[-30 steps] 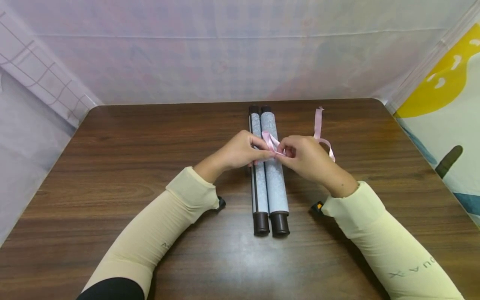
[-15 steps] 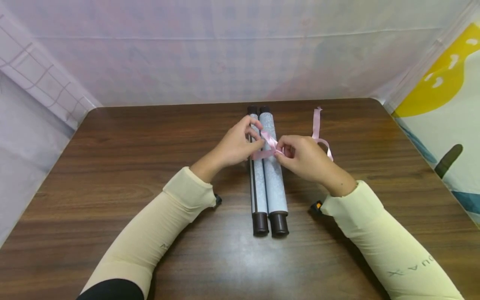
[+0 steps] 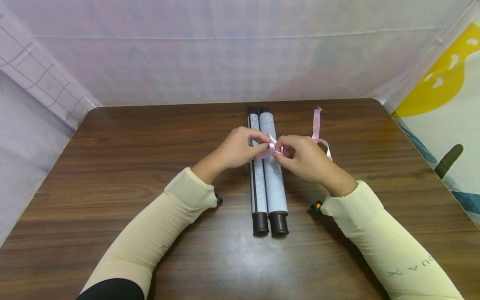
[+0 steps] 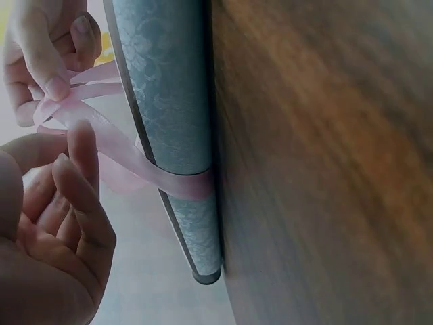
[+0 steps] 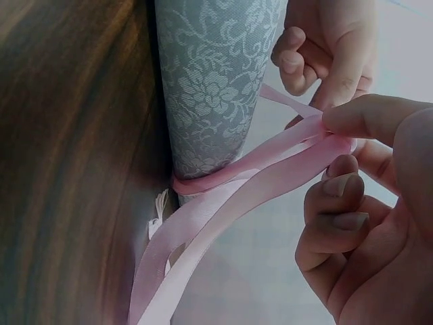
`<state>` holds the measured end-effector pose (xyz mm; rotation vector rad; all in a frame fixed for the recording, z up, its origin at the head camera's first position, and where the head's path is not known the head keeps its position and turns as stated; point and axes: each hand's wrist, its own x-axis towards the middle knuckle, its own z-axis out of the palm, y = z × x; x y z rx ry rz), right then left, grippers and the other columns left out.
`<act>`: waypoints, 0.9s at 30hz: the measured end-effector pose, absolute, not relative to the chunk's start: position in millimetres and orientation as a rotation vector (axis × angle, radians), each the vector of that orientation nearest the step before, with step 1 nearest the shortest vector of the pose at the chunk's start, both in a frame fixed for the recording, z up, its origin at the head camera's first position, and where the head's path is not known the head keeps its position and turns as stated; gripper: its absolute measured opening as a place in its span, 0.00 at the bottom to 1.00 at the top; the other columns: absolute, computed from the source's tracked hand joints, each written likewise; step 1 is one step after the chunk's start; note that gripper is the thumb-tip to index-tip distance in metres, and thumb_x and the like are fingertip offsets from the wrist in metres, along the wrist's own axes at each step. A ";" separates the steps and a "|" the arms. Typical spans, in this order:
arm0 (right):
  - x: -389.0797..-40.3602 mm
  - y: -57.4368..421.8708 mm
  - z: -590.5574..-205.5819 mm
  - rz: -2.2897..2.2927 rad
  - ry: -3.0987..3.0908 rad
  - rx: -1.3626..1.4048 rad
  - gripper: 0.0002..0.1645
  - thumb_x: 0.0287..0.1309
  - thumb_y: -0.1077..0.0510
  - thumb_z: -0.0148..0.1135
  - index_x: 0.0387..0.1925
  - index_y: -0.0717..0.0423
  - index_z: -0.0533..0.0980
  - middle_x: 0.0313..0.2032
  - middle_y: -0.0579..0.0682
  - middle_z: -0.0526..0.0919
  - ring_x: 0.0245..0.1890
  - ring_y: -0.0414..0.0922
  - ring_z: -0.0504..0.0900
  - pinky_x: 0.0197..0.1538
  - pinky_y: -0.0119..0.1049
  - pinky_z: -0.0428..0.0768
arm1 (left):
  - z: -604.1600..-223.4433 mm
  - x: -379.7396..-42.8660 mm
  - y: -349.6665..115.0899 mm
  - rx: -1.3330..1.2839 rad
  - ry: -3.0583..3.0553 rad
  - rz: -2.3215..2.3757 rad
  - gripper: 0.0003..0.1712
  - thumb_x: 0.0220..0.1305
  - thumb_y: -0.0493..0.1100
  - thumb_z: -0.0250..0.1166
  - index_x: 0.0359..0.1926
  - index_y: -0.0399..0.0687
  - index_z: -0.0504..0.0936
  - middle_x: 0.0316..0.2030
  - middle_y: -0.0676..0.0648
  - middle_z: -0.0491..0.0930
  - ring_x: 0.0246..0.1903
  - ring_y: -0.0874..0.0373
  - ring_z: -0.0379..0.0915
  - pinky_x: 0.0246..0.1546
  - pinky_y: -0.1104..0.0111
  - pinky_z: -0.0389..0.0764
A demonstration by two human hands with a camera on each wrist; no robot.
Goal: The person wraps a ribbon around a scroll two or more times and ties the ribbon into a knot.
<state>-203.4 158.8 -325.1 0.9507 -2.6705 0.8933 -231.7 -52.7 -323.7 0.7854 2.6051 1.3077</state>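
Two light blue, flower-patterned scroll rolls lie side by side on the table, the thinner roll (image 3: 260, 183) on the left and the thicker roll (image 3: 275, 183) on the right. Dark knobs cap their ends. A pink satin ribbon (image 5: 270, 179) wraps around them near the middle. Above the rolls, my left hand (image 3: 237, 148) pinches a loop of the ribbon between thumb and index finger. Close on the right, my right hand (image 3: 305, 156) pinches the ribbon where its strands cross. Fingers partly hide the crossing.
The brown wooden table (image 3: 150, 137) carries everything. A loose ribbon tail (image 3: 316, 125) curls on it beyond my right hand. A pale cloth-covered wall (image 3: 225, 62) rises at the table's back edge. A dark wrist device (image 3: 316, 207) shows by my right sleeve.
My left hand released the ribbon and lifted with its fingers spread, then came down and back right to pinch it again. My right hand keeps its pinch, almost still.
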 end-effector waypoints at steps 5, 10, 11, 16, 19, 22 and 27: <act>-203.3 160.0 -325.2 0.891 -2.684 0.939 0.06 0.63 0.60 0.66 0.30 0.52 0.77 0.21 0.46 0.72 0.22 0.40 0.69 0.25 0.31 0.69 | -325.7 -231.4 -54.0 0.820 2.569 1.228 0.12 0.68 0.41 0.63 0.49 0.51 0.87 0.36 0.51 0.87 0.22 0.56 0.80 0.21 0.69 0.76; -204.1 161.9 -326.3 0.876 -2.681 0.940 0.07 0.63 0.59 0.66 0.30 0.52 0.77 0.20 0.45 0.73 0.22 0.40 0.70 0.25 0.30 0.69 | -328.4 -231.1 -54.1 0.876 2.545 1.160 0.11 0.64 0.40 0.66 0.47 0.53 0.88 0.41 0.52 0.87 0.27 0.59 0.80 0.28 0.69 0.81; -204.5 162.2 -326.5 0.876 -2.674 0.943 0.07 0.63 0.59 0.66 0.29 0.52 0.77 0.20 0.45 0.73 0.22 0.40 0.69 0.25 0.30 0.69 | -328.7 -231.1 -54.1 0.891 2.543 1.144 0.11 0.63 0.40 0.67 0.46 0.52 0.88 0.41 0.52 0.87 0.28 0.59 0.80 0.30 0.70 0.81; -205.8 162.9 -326.8 0.879 -2.656 0.950 0.07 0.62 0.60 0.67 0.29 0.51 0.77 0.20 0.45 0.72 0.21 0.39 0.69 0.24 0.29 0.69 | -329.7 -229.3 -53.9 0.892 2.489 1.117 0.09 0.62 0.40 0.69 0.44 0.49 0.86 0.40 0.50 0.85 0.30 0.59 0.80 0.33 0.70 0.83; -205.6 162.9 -326.3 0.884 -2.664 0.948 0.06 0.62 0.60 0.67 0.30 0.52 0.78 0.20 0.45 0.73 0.21 0.39 0.69 0.24 0.29 0.69 | -330.1 -228.1 -53.4 0.880 2.466 1.113 0.07 0.63 0.40 0.69 0.42 0.48 0.84 0.43 0.49 0.83 0.33 0.57 0.81 0.35 0.70 0.84; -205.0 162.7 -325.9 0.888 -2.670 0.947 0.06 0.63 0.60 0.67 0.30 0.52 0.78 0.20 0.45 0.73 0.21 0.39 0.69 0.24 0.29 0.69 | -331.1 -228.2 -52.8 0.906 2.488 1.079 0.06 0.62 0.42 0.70 0.39 0.49 0.83 0.43 0.48 0.81 0.38 0.56 0.78 0.38 0.70 0.82; -204.5 162.1 -325.9 0.897 -2.678 0.947 0.07 0.63 0.58 0.67 0.30 0.51 0.77 0.20 0.45 0.72 0.21 0.39 0.69 0.23 0.29 0.69 | -332.3 -227.9 -50.1 0.941 2.548 1.027 0.10 0.59 0.46 0.73 0.32 0.49 0.80 0.39 0.48 0.76 0.40 0.55 0.72 0.39 0.69 0.76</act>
